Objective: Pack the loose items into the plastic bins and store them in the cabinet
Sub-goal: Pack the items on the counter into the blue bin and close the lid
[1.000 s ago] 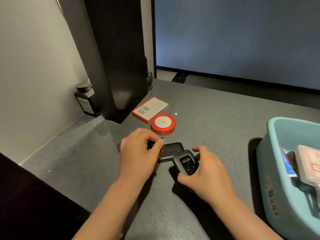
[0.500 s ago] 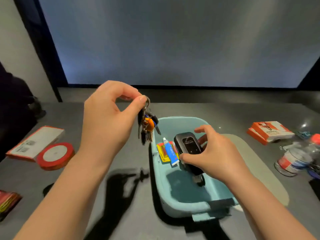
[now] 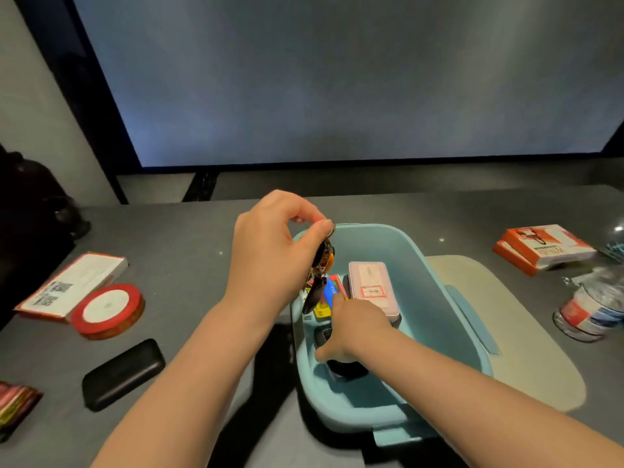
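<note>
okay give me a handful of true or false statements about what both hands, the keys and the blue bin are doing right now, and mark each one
1. The left hand pinches the bunch of keys by its ring. True.
2. The keys lie flat on the counter. False: they hang over the left rim of the blue bin.
3. The right hand is down inside the bin. True.
4. The pink box sits outside the bin. False: it lies inside it.
5. The black case is already in the bin. False: it lies on the counter, left of the bin.

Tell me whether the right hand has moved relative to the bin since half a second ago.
Yes. The right hand has dropped from above the blue bin down inside it.
</note>
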The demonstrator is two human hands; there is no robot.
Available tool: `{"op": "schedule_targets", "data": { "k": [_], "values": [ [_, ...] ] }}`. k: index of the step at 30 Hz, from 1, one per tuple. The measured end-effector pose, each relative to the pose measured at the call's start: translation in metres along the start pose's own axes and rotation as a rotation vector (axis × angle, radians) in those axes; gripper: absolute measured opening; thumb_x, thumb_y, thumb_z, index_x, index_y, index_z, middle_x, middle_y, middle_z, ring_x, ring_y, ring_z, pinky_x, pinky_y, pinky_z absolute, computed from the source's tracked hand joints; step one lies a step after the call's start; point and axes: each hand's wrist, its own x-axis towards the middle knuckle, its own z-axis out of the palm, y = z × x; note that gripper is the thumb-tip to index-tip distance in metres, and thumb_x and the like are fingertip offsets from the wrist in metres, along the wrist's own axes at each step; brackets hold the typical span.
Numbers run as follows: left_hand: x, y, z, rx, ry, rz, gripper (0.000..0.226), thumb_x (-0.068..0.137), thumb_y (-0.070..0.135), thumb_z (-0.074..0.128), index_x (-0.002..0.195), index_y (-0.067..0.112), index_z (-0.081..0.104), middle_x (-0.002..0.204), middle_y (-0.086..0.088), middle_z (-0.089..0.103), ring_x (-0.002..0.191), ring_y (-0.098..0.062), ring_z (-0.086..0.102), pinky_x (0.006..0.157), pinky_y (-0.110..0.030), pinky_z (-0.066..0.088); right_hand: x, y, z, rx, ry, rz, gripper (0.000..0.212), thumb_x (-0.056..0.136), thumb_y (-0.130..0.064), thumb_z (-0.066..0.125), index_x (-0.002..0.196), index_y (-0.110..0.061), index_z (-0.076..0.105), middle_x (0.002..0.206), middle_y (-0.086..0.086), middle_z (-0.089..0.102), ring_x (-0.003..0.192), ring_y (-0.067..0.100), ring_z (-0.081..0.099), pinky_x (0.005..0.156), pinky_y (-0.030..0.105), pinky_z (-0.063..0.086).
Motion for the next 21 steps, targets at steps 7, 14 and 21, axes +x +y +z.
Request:
{"op": "schedule_targets", "data": {
  "k": [7, 14, 21],
  "values": [
    [0.004, -0.011, 0.014, 0.032, -0.067, -0.036, 0.008, 0.076, 0.024, 0.073, 0.071, 0.022, 0.067, 0.083, 0.011, 0.062, 0.083, -0.005, 0.056, 0.089, -0.045, 0.044, 0.008, -0.002, 0.01, -0.041, -0.075, -0.097, 0.047, 0.075, -0.054, 0.068, 0.092, -0.012, 0.055, 0.095, 0.008, 0.061, 0.083, 0.027, 0.056, 0.066, 0.031, 0.042],
    [0.035, -0.021, 0.038, 0.184, -0.159, -0.032, 0.012, 0.077, 0.036, 0.071, 0.069, 0.032, 0.065, 0.076, 0.013, 0.054, 0.068, -0.004, 0.052, 0.075, -0.031, 0.042, -0.003, 0.048, -0.027, 0.411, 0.062, -0.047, 0.034, 0.075, -0.045, 0.071, 0.088, -0.021, 0.05, 0.091, 0.0, 0.063, 0.088, 0.023, 0.06, 0.067, 0.032, 0.045],
    [0.044, -0.063, 0.075, 0.411, -0.31, -0.094, 0.011, 0.08, 0.038, 0.069, 0.074, 0.028, 0.069, 0.088, 0.01, 0.053, 0.091, -0.017, 0.056, 0.086, -0.034, 0.035, -0.001, 0.08, -0.045, 0.582, 0.319, 0.041, 0.02, 0.076, -0.037, 0.071, 0.086, -0.027, 0.056, 0.076, -0.01, 0.064, 0.075, 0.013, 0.06, 0.066, 0.029, 0.047]
  ]
}}
